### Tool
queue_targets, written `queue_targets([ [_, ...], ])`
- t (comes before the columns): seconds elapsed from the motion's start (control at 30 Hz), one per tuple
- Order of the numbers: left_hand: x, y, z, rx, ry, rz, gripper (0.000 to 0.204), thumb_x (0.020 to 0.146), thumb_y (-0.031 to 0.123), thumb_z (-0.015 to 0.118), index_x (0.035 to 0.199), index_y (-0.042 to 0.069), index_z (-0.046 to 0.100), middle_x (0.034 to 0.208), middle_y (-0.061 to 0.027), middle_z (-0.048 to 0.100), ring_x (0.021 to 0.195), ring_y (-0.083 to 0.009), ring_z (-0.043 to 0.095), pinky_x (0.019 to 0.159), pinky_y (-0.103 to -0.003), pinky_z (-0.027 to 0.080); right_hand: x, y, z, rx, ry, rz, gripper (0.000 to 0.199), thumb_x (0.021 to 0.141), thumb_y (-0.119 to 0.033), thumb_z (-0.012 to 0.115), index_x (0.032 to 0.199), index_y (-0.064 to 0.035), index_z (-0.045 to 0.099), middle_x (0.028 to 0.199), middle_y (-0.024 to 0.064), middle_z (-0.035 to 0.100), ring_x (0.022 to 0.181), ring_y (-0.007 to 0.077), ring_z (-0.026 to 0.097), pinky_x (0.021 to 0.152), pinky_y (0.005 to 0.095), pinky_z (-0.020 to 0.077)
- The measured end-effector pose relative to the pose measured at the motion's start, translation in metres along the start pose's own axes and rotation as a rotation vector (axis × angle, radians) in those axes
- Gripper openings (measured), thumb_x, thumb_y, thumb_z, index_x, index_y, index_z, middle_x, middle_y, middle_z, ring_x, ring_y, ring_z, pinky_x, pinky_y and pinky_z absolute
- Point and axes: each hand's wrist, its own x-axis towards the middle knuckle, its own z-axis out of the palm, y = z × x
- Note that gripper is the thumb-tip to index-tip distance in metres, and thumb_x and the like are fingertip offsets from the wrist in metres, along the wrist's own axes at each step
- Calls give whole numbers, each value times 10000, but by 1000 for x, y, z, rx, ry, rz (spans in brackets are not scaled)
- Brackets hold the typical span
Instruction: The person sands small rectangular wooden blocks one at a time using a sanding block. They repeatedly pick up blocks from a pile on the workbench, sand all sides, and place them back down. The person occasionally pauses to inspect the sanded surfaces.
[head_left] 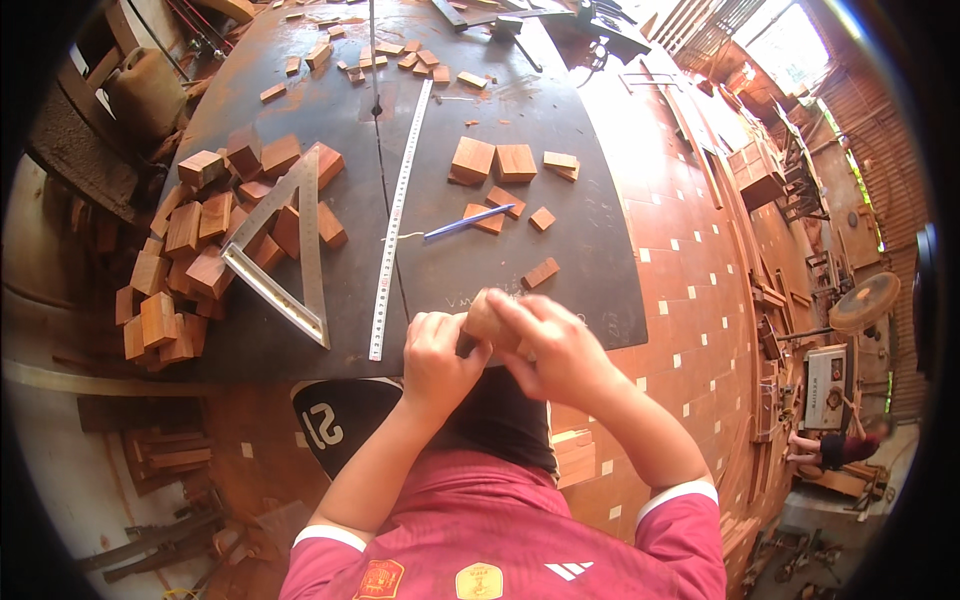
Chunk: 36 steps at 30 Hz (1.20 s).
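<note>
Block just below frame centre, at the table's near edge: small, tan-brown wood, outline mostly covered, exact shape unclear. Left hand and right hand both grasping it.

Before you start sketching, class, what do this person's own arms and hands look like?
The left hand and right hand are bare, with no gloves or watch visible. Forearms are uncovered below short, pinkish-red sleeves edged with white cuffs.

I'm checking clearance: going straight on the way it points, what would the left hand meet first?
The left hand would likely meet the held wooden block first, then the right hand beyond it; exact depth is unclear.
</note>
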Motion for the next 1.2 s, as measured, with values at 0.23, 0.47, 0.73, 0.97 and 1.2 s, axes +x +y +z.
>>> queue_targets([
  [0.23,-1,-3,2,-3,12,33,308,721,97,877,974,22,719,889,-121,691,847,-353,658,774,-451,555,-3,-9,1,-30,-71,-33,725,834,-87,806,1497,-32,519,1040,225,658,957,406,689,851,484,584],
  [0.47,-2,-5,6,-16,43,20,310,720,96,870,986,31,722,886,-114,684,854,-349,654,792,-455,552,5,8,-2,-65,-63,56,708,840,-121,810,1483,-30,528,1085,243,660,984,423,698,856,478,595],
  [0.73,-5,-7,6,-24,28,4,318,725,107,857,1012,46,734,903,-106,688,870,-342,650,815,-460,538,10,9,-7,-78,-79,68,697,852,-113,806,1481,-18,521,1029,234,665,951,425,699,845,467,596],
  [0.97,-4,-6,6,-24,32,3,317,712,96,869,993,43,733,893,-105,691,862,-342,655,803,-455,546,10,16,-8,-78,-62,123,732,837,-110,814,1494,-13,506,1041,241,668,945,423,704,850,473,600],
  [1.2,-3,-3,5,-20,31,3,278,714,99,878,941,34,731,880,-115,690,857,-349,660,778,-444,556,-4,0,-5,-22,-79,50,771,806,-81,843,1509,-28,531,1121,244,676,987,428,712,861,463,608],
])
